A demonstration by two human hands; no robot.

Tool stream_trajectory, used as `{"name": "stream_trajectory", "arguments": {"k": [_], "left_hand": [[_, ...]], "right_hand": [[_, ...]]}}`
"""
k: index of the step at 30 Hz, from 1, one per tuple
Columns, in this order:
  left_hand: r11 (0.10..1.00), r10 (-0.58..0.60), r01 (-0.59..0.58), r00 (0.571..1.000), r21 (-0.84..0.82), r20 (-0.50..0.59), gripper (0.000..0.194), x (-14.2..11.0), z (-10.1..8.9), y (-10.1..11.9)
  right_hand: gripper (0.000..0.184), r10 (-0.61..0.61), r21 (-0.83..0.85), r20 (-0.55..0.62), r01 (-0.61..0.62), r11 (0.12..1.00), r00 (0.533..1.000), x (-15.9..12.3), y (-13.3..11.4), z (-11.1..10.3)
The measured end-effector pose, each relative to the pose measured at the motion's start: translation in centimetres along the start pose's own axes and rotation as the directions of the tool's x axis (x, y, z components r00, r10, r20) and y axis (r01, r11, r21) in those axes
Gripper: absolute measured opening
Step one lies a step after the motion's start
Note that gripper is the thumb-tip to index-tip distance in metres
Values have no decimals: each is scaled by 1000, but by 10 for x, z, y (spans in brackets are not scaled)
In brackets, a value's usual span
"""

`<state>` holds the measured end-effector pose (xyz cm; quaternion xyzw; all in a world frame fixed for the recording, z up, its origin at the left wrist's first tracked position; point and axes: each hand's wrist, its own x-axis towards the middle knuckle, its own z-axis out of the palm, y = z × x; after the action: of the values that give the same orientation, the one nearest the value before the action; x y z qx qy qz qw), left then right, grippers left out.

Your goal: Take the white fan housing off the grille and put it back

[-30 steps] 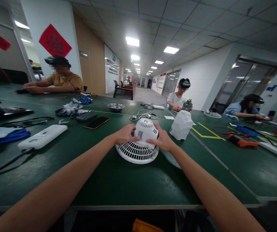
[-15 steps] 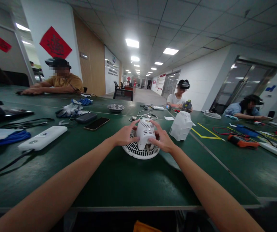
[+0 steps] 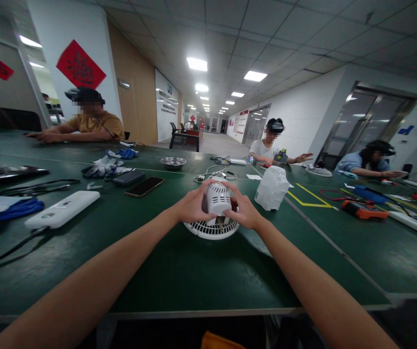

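Observation:
A white slotted fan motor housing (image 3: 218, 195) sits over a round white fan grille (image 3: 208, 231) that lies on the green table. My left hand (image 3: 195, 202) grips the housing from its left side, thumb across the front. From the other side my right hand (image 3: 245, 209) holds the same housing, its thumb near the lower front opening. Some metal part shows in that opening, too small to name. Right of my hands stands a separate white plastic cover (image 3: 272, 188) with vents near its top.
On the left lie a black phone (image 3: 144, 186), a dark power bank (image 3: 130, 177), gloves (image 3: 106, 167) and a white power strip (image 3: 63, 209). A metal bowl (image 3: 173, 163) stands behind. An orange multimeter (image 3: 364, 209) rests at right. Several people sit around the table.
My fingers have shifted on the housing, the left hand wrapping closer around its front. The housing now sits slightly differently. Across the table, a person's hand has stretched out to the right.

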<state>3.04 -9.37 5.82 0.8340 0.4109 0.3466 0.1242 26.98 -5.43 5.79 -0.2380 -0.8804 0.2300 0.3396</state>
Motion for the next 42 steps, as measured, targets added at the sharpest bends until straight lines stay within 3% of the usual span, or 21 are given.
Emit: {"name": "stream_trajectory", "arguments": {"k": [8,16,29,37,42], "left_hand": [[1000,11,-11,998,-8,56,100,-2,-7,4],[999,27,-28,999,27,26,99,0,-4,0],[999,48,-48,999,21,18,99,0,-2,-3],[997,48,-49,998,54,33,105,-1,-5,-8],[996,40,-41,999,85,11,118,0,3,-23]], "right_hand": [[80,-19,-72,46,22,997,999,2,2,-1],[88,7,-80,135,4,997,991,3,2,-8],[93,84,-78,107,-76,994,991,2,-6,-6],[94,93,-65,116,-86,994,989,2,-3,-4],[95,73,-68,118,-66,996,990,2,0,-1]]}}
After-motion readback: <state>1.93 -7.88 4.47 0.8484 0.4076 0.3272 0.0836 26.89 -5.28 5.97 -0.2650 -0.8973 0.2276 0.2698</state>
